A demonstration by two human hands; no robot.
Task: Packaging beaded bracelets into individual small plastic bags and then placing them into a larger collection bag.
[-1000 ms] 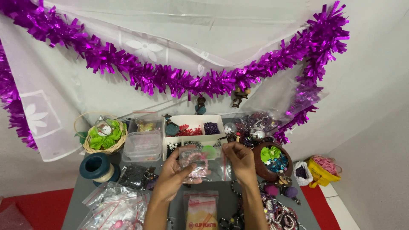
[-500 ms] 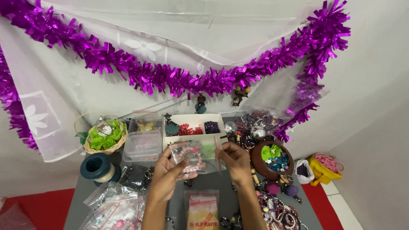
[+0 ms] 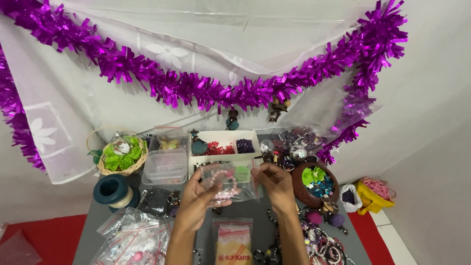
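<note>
Both our hands, left [image 3: 196, 198] and right [image 3: 275, 185], pinch a small clear plastic zip bag [image 3: 226, 182] holding pink beads, between them above the grey desk [image 3: 93, 221].

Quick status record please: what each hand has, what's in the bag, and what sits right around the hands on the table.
left hand: holds the clear plastic bag from below
right hand: pinches the bag's right top edge
bag contents: pink bead bracelet
behind hands: white divided tray with red and purple beads
left of hands: clear lidded box, teal spool
right of hands: brown bowl
below hands: packet of zip bags
surface: grey table
</note>
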